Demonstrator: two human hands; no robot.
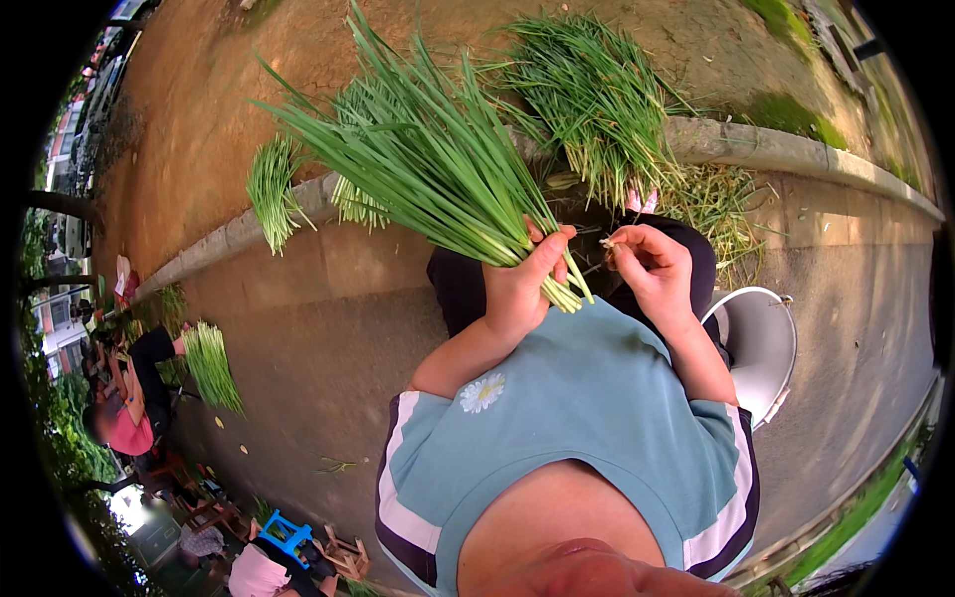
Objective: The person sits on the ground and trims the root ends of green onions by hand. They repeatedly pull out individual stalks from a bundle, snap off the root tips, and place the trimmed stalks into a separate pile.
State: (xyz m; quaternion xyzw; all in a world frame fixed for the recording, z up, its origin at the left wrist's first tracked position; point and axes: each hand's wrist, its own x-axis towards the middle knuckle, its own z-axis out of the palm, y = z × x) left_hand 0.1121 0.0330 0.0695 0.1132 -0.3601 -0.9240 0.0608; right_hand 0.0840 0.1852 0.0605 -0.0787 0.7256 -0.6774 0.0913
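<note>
My left hand [519,289] is closed around the lower stalks of a big bunch of garlic chives [438,169]. Their long green leaves fan out up and to the left, while the pale cut ends stick out below my fingers, just above my lap. Close by on the right, my right hand [652,271] is raised with thumb and forefinger pinched together. Between those fingertips shows a small pale, brownish scrap [607,243], too small to name surely. The two hands are apart.
A large heap of chives [592,99] lies ahead across the stone kerb [756,145], with smaller bundles [274,189] to its left. Yellowish trimmings [718,214] lie right of it. A white bucket [761,343] stands by my right side. Other people [129,428] sit far left.
</note>
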